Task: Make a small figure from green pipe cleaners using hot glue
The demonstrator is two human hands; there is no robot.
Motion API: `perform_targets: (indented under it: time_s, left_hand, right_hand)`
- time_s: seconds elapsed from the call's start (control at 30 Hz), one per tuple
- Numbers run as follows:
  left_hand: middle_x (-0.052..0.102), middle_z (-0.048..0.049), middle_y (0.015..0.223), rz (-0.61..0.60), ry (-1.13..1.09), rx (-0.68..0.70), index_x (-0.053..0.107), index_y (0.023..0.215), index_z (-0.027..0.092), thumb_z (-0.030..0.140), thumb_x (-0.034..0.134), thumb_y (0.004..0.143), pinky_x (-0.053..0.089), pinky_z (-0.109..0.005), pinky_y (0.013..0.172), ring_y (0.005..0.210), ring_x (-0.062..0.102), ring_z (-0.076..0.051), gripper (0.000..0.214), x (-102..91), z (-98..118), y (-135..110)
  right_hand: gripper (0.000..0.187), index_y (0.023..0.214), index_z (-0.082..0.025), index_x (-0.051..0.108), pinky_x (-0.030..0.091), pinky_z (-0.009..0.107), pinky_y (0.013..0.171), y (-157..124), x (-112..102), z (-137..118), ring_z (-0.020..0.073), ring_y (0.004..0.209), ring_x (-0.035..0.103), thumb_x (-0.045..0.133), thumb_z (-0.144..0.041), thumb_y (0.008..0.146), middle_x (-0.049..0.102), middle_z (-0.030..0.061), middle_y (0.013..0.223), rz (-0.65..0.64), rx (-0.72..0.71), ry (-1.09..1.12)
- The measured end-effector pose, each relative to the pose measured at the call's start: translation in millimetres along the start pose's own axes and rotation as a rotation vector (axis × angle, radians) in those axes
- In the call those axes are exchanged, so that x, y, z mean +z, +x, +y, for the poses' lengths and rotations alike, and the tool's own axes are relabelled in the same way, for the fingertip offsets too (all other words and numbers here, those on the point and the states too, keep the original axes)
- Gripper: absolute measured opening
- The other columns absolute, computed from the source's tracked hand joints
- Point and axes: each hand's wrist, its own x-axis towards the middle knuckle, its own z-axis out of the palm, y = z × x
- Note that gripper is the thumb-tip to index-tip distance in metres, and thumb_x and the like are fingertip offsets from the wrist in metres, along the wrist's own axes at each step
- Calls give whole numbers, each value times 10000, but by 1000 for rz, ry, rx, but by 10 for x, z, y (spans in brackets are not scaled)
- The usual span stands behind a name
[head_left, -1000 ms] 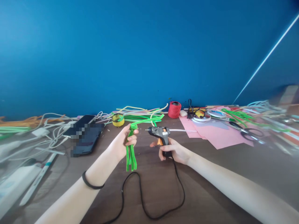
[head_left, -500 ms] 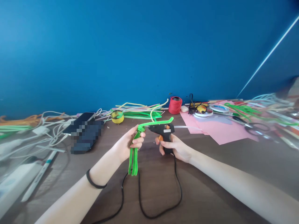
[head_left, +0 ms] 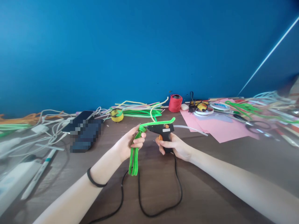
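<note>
Head: fuzzy green stems (head_left: 141, 129), plastic glue gun (head_left: 165, 132)

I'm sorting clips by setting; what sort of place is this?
Probably a craft table against a blue wall: the glue gun, green pipe cleaners and pink paper suggest it.

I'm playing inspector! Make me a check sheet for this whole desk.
Surface: brown table, things along back and sides.
Things in use: green pipe cleaners, bunched; glue gun, pointed at them, contact unclear.
Clutter: pink paper, red roll, yellow roll farther back.
Hands: left hand grips the pipe cleaners, right hand the glue gun.
Cables: black cord loops below the glue gun; white cables tangled at left.
Surroundings: blue wall behind; other people: nothing seen.
</note>
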Motion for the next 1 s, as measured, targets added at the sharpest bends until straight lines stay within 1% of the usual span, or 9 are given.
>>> perform_targets:
  time_s: [0.33, 0.63, 1.0]
  left_hand:
    - [477, 0, 554, -18, 11, -5, 506, 686, 90, 248, 341, 921, 222, -78, 249, 312, 325, 14, 328, -4, 2, 5]
    - [483, -3, 563, -31, 2, -16, 500, 683, 111, 244, 353, 917, 216, -85, 252, 317, 317, 8, 307, -41, -4, 19]
    - [478, -1, 554, -27, 17, -7, 509, 656, 88, 243, 329, 923, 227, -79, 240, 303, 322, 17, 357, -23, 2, 10]
  right_hand:
    - [221, 700, -135, 511, 351, 246, 532, -3, 7, -2, 80, 473, 491, 673, -285, 716, 481, -34, 618, 12, 24, 2]
    - [264, 694, -142, 497, 337, 249, 521, 5, 17, -7, 84, 468, 493, 701, -308, 679, 472, -44, 617, 17, 32, 26]
    - [250, 707, -138, 500, 342, 253, 531, 6, 13, 0, 83, 462, 495, 696, -292, 682, 484, -45, 595, 37, 59, 19]
